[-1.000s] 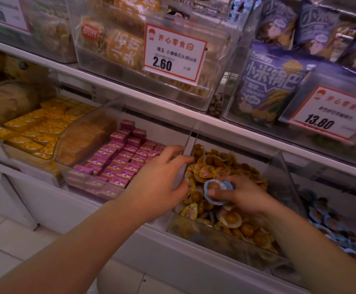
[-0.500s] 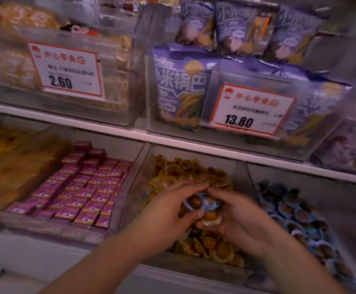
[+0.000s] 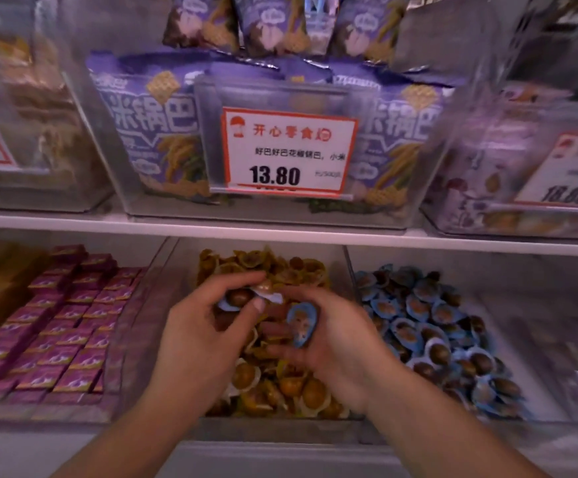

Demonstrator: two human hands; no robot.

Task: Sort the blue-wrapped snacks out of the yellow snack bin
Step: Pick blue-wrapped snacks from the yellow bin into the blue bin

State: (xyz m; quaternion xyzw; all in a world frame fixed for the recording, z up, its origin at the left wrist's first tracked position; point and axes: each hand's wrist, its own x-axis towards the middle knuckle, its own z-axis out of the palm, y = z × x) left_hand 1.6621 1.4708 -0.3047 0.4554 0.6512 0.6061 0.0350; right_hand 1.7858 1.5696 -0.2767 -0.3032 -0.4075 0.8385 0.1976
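Note:
Both hands are over the clear bin of yellow-wrapped snacks (image 3: 280,267) on the lower shelf. My left hand (image 3: 198,336) pinches a blue-wrapped snack (image 3: 237,300) between thumb and fingers, with a second pale wrapper edge showing beside it. My right hand (image 3: 332,343) holds another blue-wrapped snack (image 3: 301,322) upright in its curled fingers. Yellow snacks (image 3: 311,395) lie below the hands. The bin of blue-wrapped snacks (image 3: 429,326) stands directly to the right.
A bin of purple boxed sweets (image 3: 60,332) is on the left. Above the white shelf edge (image 3: 280,232) stand clear bins of purple snack bags with a 13.80 price card (image 3: 286,153). Clear dividers (image 3: 348,263) separate the bins.
The camera swung right and closer to the bins. My hands, which met over one blue snack, have drawn apart, and each now holds a blue-wrapped snack.

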